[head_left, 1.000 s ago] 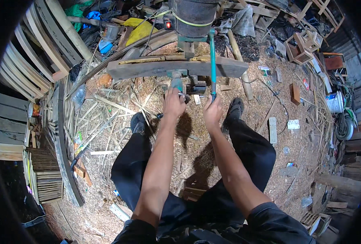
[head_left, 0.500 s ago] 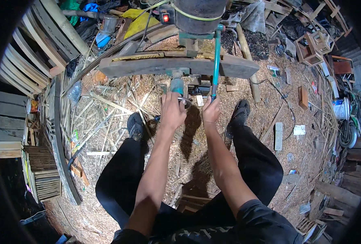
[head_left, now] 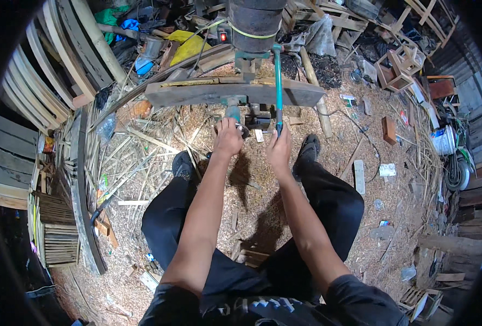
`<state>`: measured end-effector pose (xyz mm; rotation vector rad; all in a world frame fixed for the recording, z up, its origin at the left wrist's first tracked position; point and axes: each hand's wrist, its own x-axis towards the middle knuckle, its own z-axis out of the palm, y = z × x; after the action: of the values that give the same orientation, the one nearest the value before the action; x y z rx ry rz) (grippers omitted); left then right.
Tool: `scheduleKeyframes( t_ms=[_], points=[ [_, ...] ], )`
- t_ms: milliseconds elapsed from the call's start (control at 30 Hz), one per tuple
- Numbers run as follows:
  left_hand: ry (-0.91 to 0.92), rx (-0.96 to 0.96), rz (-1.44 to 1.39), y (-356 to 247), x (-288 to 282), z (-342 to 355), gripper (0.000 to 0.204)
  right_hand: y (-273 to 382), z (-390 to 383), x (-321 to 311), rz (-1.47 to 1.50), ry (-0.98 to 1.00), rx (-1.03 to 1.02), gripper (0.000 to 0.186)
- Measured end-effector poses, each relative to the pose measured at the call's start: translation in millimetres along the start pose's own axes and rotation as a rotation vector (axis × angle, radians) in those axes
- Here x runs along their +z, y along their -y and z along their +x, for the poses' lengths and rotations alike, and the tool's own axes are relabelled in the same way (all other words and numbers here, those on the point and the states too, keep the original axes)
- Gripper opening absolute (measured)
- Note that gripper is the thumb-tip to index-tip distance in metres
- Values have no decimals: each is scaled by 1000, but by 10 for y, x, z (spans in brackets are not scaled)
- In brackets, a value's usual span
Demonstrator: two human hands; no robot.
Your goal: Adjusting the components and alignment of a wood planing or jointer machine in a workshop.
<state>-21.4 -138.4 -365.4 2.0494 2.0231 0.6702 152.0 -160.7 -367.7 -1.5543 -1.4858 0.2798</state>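
Note:
A machine with a dark cylindrical housing (head_left: 254,24) stands at the top middle. Across it lies a long, gently curved grey wooden plank (head_left: 197,94). My left hand (head_left: 228,137) is closed around a round crank or wheel, mostly hidden by the fingers, below the teal metal fitting (head_left: 233,112) at the plank's near side. A long teal lever (head_left: 279,81) comes down in front of the plank. My right hand (head_left: 278,149) holds its dark lower end, fingers wrapped round it.
A red switch (head_left: 223,37) glows beside the housing. Curved boards (head_left: 56,60) lean at the left, near a long dark plank (head_left: 79,185). Wood strips (head_left: 127,157) and shavings cover the floor between my feet and beyond. A wooden block (head_left: 389,130) and a cable (head_left: 355,122) lie right.
The view has pulled back slightly, so machine and plank look smaller and the lever sits further left. Both hands keep their holds.

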Motion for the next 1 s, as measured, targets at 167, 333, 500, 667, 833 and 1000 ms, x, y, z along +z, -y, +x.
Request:
scheduleKeyframes(
  t_ms=[167, 333, 500, 667, 833, 1000],
  points=[
    [79, -18, -24, -38, -18, -12, 53, 553, 251, -704, 63, -127, -223, 38],
    [144, -7, -114, 220, -130, -151, 77, 1845, 816, -1569, 419, -128, -46, 31],
    [253, -40, -130, 132, -228, -316, 86, 1719, 1070, -1598, 604, -145, -199, 31],
    [164, -100, -256, 455, -149, -419, 94, 938, 622, -671, 341, 220, -184, 30],
    [606, -371, -384, 296, -203, -477, 91, 93, 343, 9, 160, 581, -207, 45],
    [532, -400, -161, 1172, 268, -790, 84, 541, 85, 504, 99, 794, -200, 54]
  ],
)
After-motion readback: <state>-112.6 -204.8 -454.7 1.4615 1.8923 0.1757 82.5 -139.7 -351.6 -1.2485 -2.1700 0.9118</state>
